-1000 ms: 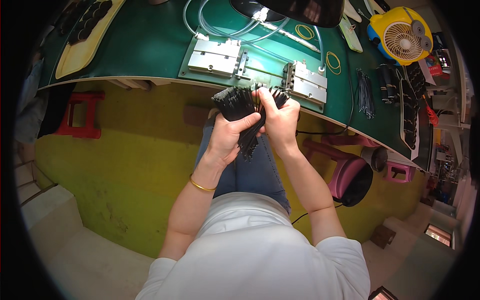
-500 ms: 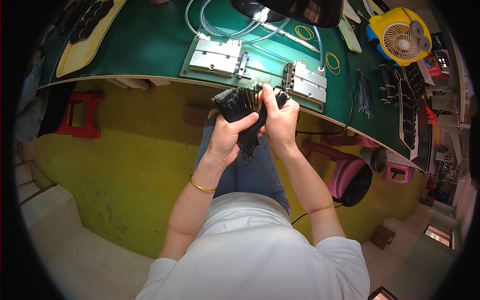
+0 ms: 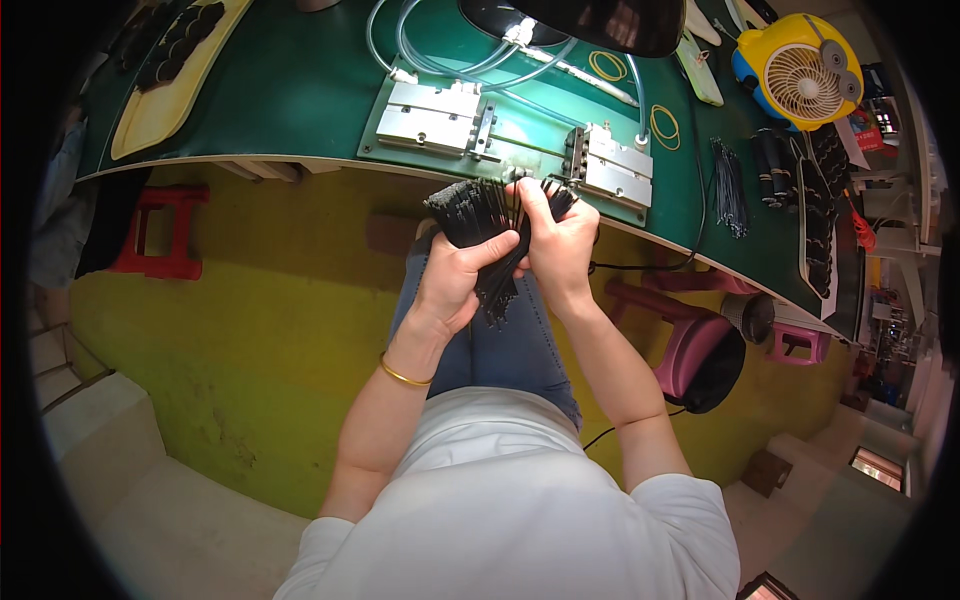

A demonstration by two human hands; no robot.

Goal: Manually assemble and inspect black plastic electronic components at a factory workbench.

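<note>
My left hand (image 3: 452,271) is closed round a thick bundle of thin black wires (image 3: 469,213), its thumb lying across them. The wire ends fan out at the top, and loose ends hang below the hand. Close beside it, my right hand (image 3: 561,245) grips a smaller bunch of the same wires (image 3: 561,197), thumb up along them. Both hands are above my lap, just short of the table's front edge. Beyond them is a green fixture plate (image 3: 520,153) with a silver metal block (image 3: 425,117) on the left and another silver block (image 3: 617,168) on the right.
A black lamp (image 3: 610,22) overhangs the green table (image 3: 285,85). Clear tubes (image 3: 402,40) run to the fixture. A yellow tray (image 3: 165,115) lies left. Right are a yellow fan (image 3: 805,80), a wire bundle (image 3: 729,190) and black rolls (image 3: 770,165). Pink stools (image 3: 690,345) stand below.
My right thumb and fingertips have shifted slightly down along the wires, and more wire tips show above the right hand. The left hand keeps its grip almost unmoved.
</note>
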